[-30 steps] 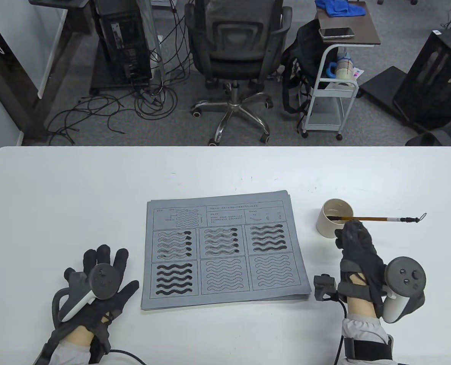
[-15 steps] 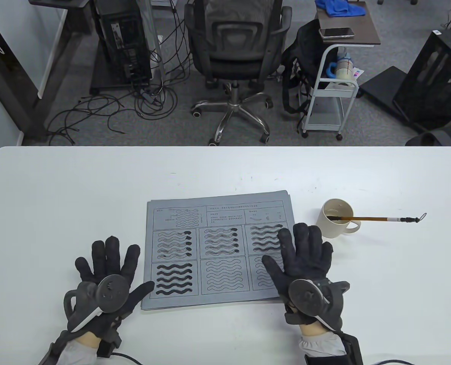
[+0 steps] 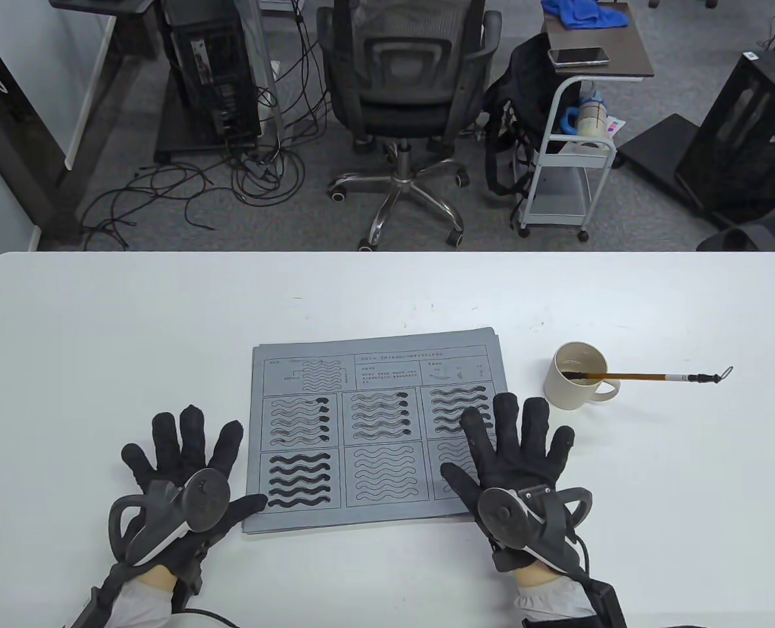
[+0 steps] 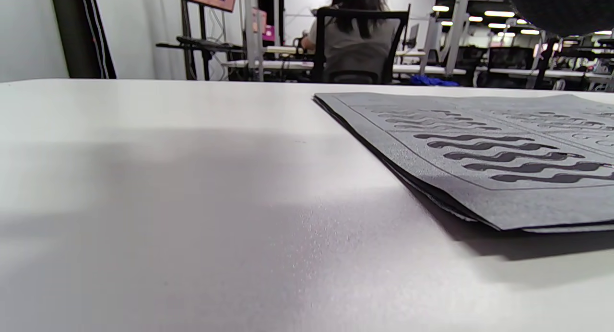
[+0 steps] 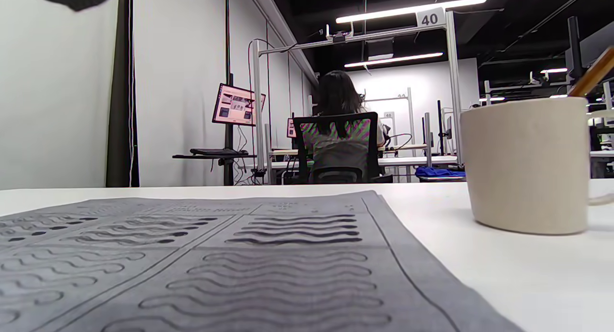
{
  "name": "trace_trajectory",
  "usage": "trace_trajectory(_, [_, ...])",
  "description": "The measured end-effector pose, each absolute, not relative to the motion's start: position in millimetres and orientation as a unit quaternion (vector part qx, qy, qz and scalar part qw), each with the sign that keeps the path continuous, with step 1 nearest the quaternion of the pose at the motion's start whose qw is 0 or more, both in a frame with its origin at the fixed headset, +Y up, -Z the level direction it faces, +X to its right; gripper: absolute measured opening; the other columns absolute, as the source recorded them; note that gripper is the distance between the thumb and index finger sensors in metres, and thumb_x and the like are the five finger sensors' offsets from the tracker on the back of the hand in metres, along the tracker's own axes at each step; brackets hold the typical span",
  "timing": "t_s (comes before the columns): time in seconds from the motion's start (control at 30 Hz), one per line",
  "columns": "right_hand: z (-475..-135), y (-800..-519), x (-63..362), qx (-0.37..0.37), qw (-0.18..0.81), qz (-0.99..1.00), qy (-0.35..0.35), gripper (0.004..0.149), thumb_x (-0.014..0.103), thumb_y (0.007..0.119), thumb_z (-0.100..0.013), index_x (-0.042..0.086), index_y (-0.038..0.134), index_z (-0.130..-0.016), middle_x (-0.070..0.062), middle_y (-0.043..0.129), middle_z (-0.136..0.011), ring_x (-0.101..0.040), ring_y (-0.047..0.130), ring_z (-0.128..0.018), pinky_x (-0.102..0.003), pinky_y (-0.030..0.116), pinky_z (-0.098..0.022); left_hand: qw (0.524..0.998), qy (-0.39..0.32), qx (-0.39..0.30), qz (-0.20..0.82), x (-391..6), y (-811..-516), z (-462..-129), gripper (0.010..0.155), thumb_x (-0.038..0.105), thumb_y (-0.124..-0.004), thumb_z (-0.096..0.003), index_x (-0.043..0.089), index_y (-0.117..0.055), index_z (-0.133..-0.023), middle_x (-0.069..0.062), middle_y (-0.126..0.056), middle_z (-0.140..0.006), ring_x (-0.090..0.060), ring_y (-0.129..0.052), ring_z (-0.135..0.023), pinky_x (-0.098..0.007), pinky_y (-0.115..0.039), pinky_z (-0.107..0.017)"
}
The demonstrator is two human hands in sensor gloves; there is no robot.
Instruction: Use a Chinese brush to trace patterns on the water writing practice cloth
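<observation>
Both hands are down flat and spread, holding nothing: the left hand [image 3: 181,468] lies palm-down on the white table [image 3: 99,340] just beside the left edge of the grey practice cloth [image 3: 384,425], its thumb touching the near-left corner, while the right hand [image 3: 515,451] rests with splayed fingers over the cloth's near-right corner, covering part of the lower-right panel. The brush [image 3: 649,377] is nowhere near either hand; it lies across the beige mug [image 3: 573,386] to the right of the cloth, bristles dipped inside the rim, tail end reaching out to the right past the handle. On the cloth, the lower-left panel and the upper-right panel show dark, fully traced waves, the other two upper panels look only partly filled, and the lower-middle panel is bare outlines; the right wrist view confirms pale, untouched waves close by. This looks like a pause between strokes, with the cloth being steadied. To do the next bit well, the right hand should reach for the brush shaft near its middle, lift it clear of the rim without tipping the mug, let excess water drain, and the left hand should keep pressing its corner so the stacked sheets do not slide under the stroke.
</observation>
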State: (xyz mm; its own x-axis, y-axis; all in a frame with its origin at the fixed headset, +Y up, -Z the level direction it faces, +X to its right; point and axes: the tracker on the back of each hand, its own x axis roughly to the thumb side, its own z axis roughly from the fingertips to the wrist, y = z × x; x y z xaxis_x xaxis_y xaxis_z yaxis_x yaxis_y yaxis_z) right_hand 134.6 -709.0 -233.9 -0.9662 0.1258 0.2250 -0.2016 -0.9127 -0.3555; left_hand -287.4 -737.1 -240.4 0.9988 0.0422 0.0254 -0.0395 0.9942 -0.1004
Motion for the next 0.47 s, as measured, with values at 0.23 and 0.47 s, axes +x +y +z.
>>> trace_trajectory(0.23, [-233, -707, 140, 0.088, 0.107, 0.970, -0.199, 0.074, 0.061, 0.067, -0.053, 0.026, 0.039, -0.112, -0.021, 0.023, -0.121, -0.053, 0.007, -0.105, -0.079, 0.010, -0.063, 0.998, 0.000, -0.052, 0.021, -291, -736, -242, 0.102, 0.077, -0.065, -0.0431, 0.051, 0.019, -0.094, 0.001, 0.035, -0.101, -0.034, 0.028, -0.096, -0.080, -0.001, -0.069])
trace_trajectory(0.47, [-238, -706, 148, 0.073, 0.135, 0.970, -0.189, 0.073, 0.059, 0.068, -0.053, 0.024, 0.042, -0.111, -0.022, 0.029, -0.121, -0.054, 0.009, -0.105, -0.079, 0.011, -0.063, 0.997, 0.009, -0.065, 0.035, -297, -737, -245, 0.097, 0.077, -0.061, -0.0451, 0.050, 0.017, -0.096, 0.000, 0.031, -0.104, -0.035, 0.025, -0.097, -0.079, -0.003, -0.069])
